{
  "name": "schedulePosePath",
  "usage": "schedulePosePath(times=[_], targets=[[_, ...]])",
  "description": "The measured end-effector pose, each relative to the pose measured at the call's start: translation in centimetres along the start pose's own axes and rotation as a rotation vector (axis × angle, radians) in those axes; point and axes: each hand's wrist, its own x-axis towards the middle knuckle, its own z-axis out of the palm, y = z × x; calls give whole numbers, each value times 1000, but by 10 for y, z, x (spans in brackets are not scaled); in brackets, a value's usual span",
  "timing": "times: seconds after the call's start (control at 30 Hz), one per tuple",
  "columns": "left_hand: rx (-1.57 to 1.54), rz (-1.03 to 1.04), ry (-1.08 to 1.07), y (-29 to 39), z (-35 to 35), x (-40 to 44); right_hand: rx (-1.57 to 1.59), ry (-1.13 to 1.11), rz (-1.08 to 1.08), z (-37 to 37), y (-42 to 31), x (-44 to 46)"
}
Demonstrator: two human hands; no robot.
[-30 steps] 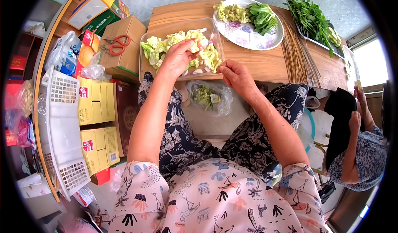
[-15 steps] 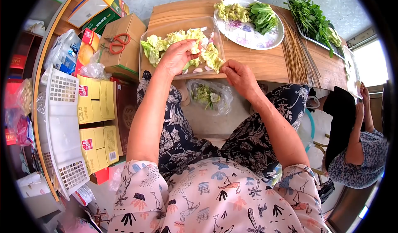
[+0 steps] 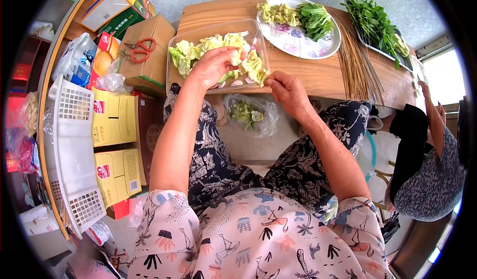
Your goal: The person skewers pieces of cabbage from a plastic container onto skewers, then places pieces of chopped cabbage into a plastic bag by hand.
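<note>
My left hand (image 3: 217, 66) is over the clear plastic tub (image 3: 171, 82), its fingers closed on a pale green lettuce leaf (image 3: 235, 57). Bunched lettuce (image 3: 256, 69) stretches from there toward my right hand (image 3: 289, 94). At the tub's right front corner, my right thumb and finger pinch the end of what looks like a thin skewer, mostly hidden by leaves and fingers. Loose lettuce leaves (image 3: 183, 55) and pale pieces lie in the tub.
On the wooden table (image 3: 308, 78) are a flowered plate (image 3: 290, 39) with skewered greens, bamboo skewers (image 3: 355, 63) and a tray of leafy greens (image 3: 370, 23). A plastic bag (image 3: 253, 115) of scraps lies below. Scissors (image 3: 141, 50) rest on a carton (image 3: 149, 70). Another person (image 3: 432, 169) sits at right.
My hands and the lettuce between them stay almost in place. At the right, the other person's arm has reached up toward the table's end.
</note>
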Motion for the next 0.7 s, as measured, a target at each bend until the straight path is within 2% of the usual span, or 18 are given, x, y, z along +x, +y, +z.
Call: schedulePosePath(times=[0.17,0.37,0.5,0.57,0.63,0.7], targets=[[13,-27,1,-6,6,-3,76,-27,54,2,1,3],[25,57,49,0,11,-4,120,-30,68,1,-1,4],[111,106,249,2,-23,-4,148,-23,79,0,1,4],[171,157,443,5,-44,-10,154,-26,67,-1,0,4],[199,172,492,5,-67,-14,180,-25,93,-3,-3,3],[407,159,593,2,-86,-18,158,-17,77,-2,-1,4]])
